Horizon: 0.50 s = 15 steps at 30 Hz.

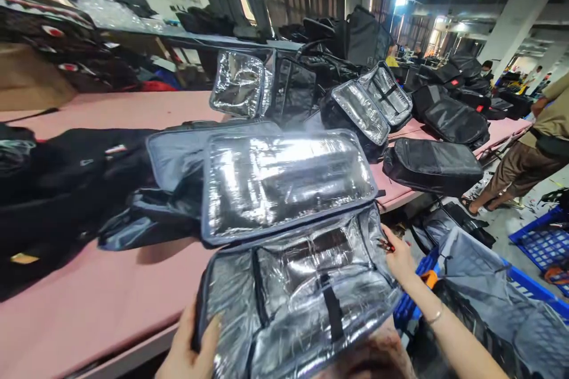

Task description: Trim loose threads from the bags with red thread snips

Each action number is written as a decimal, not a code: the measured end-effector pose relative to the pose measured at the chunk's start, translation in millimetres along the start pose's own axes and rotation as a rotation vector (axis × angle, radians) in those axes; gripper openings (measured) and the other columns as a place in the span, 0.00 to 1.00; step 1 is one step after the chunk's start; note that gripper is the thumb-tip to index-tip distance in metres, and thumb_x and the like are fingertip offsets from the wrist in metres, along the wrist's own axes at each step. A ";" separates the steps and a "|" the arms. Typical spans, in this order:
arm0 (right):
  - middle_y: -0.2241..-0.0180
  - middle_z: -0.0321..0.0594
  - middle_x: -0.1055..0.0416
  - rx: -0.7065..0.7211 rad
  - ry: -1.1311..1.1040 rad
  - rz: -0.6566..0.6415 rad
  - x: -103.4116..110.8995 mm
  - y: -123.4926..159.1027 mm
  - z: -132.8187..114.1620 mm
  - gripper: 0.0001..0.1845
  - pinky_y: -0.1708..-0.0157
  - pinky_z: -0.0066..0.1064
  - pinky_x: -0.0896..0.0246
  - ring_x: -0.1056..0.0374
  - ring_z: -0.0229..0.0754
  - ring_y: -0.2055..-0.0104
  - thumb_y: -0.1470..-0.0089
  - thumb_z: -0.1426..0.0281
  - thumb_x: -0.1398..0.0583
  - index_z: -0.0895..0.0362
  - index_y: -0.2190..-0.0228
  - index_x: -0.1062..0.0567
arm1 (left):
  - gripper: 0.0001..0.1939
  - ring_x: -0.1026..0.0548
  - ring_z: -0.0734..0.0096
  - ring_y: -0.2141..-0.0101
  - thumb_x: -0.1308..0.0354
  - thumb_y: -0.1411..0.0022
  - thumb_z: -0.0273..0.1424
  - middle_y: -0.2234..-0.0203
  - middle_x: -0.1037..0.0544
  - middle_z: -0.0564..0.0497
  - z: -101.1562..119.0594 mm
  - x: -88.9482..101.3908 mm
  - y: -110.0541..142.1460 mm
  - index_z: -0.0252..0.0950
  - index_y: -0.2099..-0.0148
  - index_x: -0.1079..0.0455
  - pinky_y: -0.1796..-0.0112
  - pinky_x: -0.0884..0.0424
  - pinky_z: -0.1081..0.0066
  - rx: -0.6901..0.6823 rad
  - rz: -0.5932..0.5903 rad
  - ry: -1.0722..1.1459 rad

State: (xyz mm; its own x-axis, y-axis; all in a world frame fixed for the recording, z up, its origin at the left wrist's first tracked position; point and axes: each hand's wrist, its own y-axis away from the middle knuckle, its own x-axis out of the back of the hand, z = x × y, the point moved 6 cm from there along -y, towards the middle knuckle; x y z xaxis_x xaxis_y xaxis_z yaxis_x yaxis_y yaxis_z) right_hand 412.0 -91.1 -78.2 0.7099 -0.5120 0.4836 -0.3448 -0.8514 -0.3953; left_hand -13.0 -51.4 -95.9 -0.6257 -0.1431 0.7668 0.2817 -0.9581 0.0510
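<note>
An open backpack (306,284) with a silver foil lining lies tilted in front of me at the table's edge. Its foil-lined flap (288,183) is folded back onto the table. Inside, a black strap (332,311) crosses the lower part. My left hand (193,337) grips the left side wall, thumb inside and fingers outside. At the right rim is my right hand (399,257), its fingers closed on a small dark tool with a red part (387,245), whose exact kind is hard to see. Whether that hand also holds the rim is unclear.
Other foil-lined bags (237,83) stand open behind, on the pink table (146,108). Black bags (444,160) lie farther right, and dark fabric (66,189) covers the left. A blue crate (524,284) with grey bags stands at right; a person (528,148) is beyond.
</note>
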 end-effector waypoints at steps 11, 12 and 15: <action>0.49 0.37 0.33 -0.020 -0.014 0.020 -3.6 23.8 18.4 0.37 0.50 0.33 0.39 0.36 0.42 0.48 0.61 0.81 0.52 0.54 0.46 0.35 | 0.19 0.24 0.61 0.67 0.46 0.48 0.45 0.66 0.22 0.45 138.9 -21.3 13.4 0.37 0.60 0.28 0.64 0.29 0.65 -0.310 -0.098 0.543; 0.49 0.36 0.33 -0.024 -0.008 0.016 -3.2 25.4 17.1 0.38 0.50 0.33 0.39 0.36 0.42 0.48 0.61 0.81 0.52 0.54 0.46 0.36 | 0.21 0.24 0.63 0.71 0.43 0.51 0.46 0.68 0.22 0.45 148.8 -39.6 10.1 0.35 0.62 0.27 0.71 0.28 0.67 -0.179 -0.295 0.673; 0.49 0.36 0.34 -0.002 -0.005 0.007 -3.4 30.4 15.2 0.38 0.49 0.36 0.40 0.37 0.42 0.47 0.61 0.81 0.52 0.53 0.46 0.35 | 0.23 0.26 0.68 0.79 0.38 0.57 0.47 0.73 0.22 0.42 176.2 -74.4 -2.3 0.30 0.69 0.27 0.78 0.29 0.70 0.002 -0.532 0.885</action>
State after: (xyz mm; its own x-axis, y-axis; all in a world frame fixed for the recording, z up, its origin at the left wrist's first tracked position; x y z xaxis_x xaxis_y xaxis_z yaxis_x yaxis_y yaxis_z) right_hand 408.4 -113.5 -103.8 0.7105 -0.5173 0.4771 -0.3511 -0.8481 -0.3968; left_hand 161.1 5.2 -40.4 -0.9808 0.1670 -0.1005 -0.1873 -0.9505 0.2478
